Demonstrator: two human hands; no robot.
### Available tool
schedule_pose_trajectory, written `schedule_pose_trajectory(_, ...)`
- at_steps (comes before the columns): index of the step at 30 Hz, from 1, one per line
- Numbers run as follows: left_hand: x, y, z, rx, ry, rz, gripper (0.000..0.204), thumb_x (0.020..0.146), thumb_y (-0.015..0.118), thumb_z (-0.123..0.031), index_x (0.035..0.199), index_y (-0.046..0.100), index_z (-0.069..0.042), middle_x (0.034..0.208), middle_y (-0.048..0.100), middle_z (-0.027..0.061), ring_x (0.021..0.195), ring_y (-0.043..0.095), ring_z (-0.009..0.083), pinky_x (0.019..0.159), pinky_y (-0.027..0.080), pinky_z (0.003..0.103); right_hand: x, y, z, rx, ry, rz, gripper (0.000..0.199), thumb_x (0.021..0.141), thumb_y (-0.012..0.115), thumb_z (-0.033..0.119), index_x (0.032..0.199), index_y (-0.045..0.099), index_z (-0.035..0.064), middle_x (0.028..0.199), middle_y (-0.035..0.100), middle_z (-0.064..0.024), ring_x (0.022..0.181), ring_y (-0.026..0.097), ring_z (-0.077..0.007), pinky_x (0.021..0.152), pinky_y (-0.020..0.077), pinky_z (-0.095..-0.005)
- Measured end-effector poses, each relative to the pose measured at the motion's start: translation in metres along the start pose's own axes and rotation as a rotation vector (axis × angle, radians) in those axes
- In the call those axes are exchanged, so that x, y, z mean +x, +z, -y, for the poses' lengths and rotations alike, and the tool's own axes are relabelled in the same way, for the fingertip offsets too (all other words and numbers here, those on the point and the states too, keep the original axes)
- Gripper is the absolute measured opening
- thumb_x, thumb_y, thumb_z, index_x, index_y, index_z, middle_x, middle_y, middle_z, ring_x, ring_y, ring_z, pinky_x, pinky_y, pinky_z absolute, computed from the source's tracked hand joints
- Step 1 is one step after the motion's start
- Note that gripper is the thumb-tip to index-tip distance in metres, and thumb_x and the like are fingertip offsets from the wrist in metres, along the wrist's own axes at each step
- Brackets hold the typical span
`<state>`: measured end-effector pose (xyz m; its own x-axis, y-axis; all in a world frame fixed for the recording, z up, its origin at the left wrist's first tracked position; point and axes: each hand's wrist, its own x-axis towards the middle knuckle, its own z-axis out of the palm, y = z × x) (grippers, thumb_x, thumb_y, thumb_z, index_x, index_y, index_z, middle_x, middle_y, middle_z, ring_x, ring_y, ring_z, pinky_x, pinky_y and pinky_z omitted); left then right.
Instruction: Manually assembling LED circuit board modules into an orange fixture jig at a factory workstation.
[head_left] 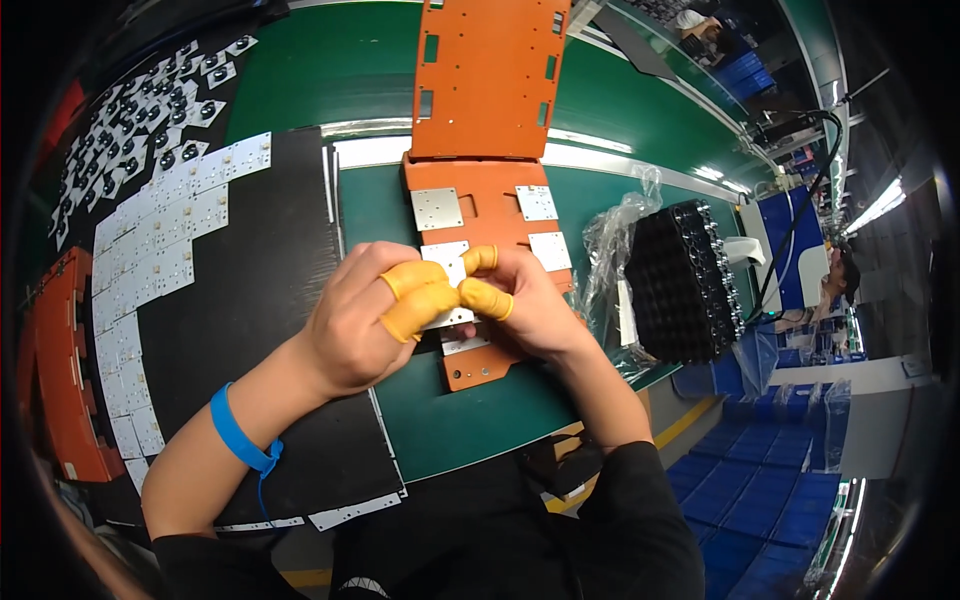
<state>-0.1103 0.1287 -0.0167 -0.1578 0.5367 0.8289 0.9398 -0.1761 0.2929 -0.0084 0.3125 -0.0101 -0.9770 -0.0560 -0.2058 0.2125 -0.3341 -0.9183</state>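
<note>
My left hand (360,325) and my right hand (535,305) meet over an orange fixture (510,355), with yellow finger cots on their fingers. Both are closed at the fingertips around a small white circuit board (446,258), whose middle my fingers hide. Another pale plate (463,345) shows partly beneath my hands. Farther up the fixture lie a beige square plate (436,208) and, along its right side, two white boards, the upper one (537,203) and the lower one (548,251). The fixture's hinged orange lid (490,80) stands raised at the far end. A blue wrist strap (238,435) circles my left wrist.
On the black mat (240,330) at left, white boards (165,240) lie in rows; many boards with black round parts (150,125) lie beyond. A second orange fixture (68,365) stands far left. Black trays (680,285) and clear plastic wrap (610,235) sit at right.
</note>
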Motion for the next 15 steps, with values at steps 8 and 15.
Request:
schedule_pose_trajectory(8,0.005,0.004,-0.002,0.110,0.119,0.058,0.040,0.065,0.071,0.008,0.104,0.063,0.002,0.101,0.061,0.0132,0.090,0.058,0.0321,0.073,0.051,0.040,-0.014,-0.019,0.037,-0.285,0.026,-0.289,0.023,0.088,0.071,0.016,0.097,0.062,-0.0039,0.074,0.063,-0.0043,0.062,0.060,-0.0094,0.056,0.0499,-0.0231)
schedule_pose_trajectory(15,0.002,0.005,-0.001,0.064,-0.011,0.135,0.040,0.068,0.070,0.000,0.107,0.065,0.005,0.091,0.059,0.0129,0.098,0.058,0.0319,0.077,0.050,0.040,-0.072,-0.110,0.059,-0.587,0.246,-0.289,0.020,0.081,0.072,0.015,0.080,0.064,-0.0031,0.062,0.059,-0.0028,0.051,0.054,-0.0079,0.046,0.0412,-0.0205)
